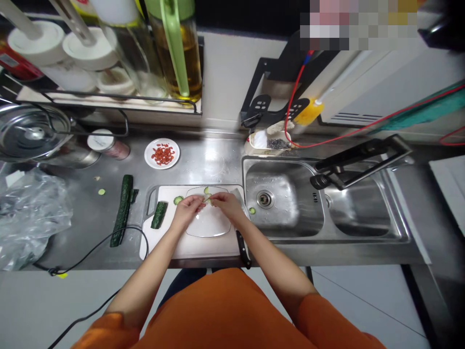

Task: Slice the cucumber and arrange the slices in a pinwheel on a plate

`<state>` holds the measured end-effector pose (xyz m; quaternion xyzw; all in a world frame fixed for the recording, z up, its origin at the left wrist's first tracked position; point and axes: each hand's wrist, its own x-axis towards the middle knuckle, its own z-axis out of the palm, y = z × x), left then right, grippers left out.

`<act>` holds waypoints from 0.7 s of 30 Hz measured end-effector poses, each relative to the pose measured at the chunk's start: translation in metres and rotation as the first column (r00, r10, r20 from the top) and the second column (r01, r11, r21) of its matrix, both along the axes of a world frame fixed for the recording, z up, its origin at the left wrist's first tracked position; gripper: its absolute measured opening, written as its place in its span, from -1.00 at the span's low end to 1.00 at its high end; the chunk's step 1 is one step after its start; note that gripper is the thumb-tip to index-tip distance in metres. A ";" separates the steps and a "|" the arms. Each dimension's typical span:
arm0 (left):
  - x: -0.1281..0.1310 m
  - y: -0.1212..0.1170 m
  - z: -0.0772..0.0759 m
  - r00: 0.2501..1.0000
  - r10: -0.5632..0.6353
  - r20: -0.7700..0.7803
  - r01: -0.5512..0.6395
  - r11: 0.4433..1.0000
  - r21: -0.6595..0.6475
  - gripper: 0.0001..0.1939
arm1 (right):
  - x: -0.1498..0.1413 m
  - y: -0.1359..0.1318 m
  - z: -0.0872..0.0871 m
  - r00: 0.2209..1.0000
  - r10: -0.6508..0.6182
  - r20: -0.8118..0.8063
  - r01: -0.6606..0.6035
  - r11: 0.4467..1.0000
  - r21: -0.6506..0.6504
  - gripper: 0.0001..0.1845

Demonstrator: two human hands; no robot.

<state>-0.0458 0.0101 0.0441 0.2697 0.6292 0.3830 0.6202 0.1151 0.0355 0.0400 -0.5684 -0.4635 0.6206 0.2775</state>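
Observation:
My left hand and my right hand meet above a white plate. Both pinch a thin cucumber slice between their fingertips, mostly hidden by the fingers. Another pale green cucumber slice lies at the plate's far rim. Under the plate is a white cutting board. Left of my left hand, a round cucumber slice and a cut cucumber chunk rest on the board. A knife with a black handle lies along the board's right edge, partly behind my right forearm.
Left of the board lie a long cucumber and a plastic bag. A small plate of red berries stands behind. At right is a double sink, with a cucumber end at its edge. A black cable crosses the counter.

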 end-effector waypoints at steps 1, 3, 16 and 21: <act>0.001 0.001 -0.002 0.999 0.014 -0.045 -0.012 0.999 0.035 -0.64 | 0.001 0.003 -0.003 0.999 0.015 0.039 -0.017 0.999 0.029 -0.82; 0.004 0.004 -0.007 0.993 0.032 -0.117 -0.021 0.996 0.092 -0.61 | 0.003 0.010 -0.006 0.990 0.041 0.135 -0.052 0.995 0.083 -0.84; 0.016 0.016 -0.021 0.853 0.003 -0.522 0.058 0.993 0.099 -0.78 | 0.001 0.051 -0.007 0.702 0.225 0.676 -0.483 0.847 0.220 -0.84; 0.016 0.016 -0.022 0.848 -0.016 -0.530 0.059 0.996 0.064 -0.75 | -0.003 0.051 -0.016 0.633 0.251 0.733 -0.573 0.788 0.225 -0.80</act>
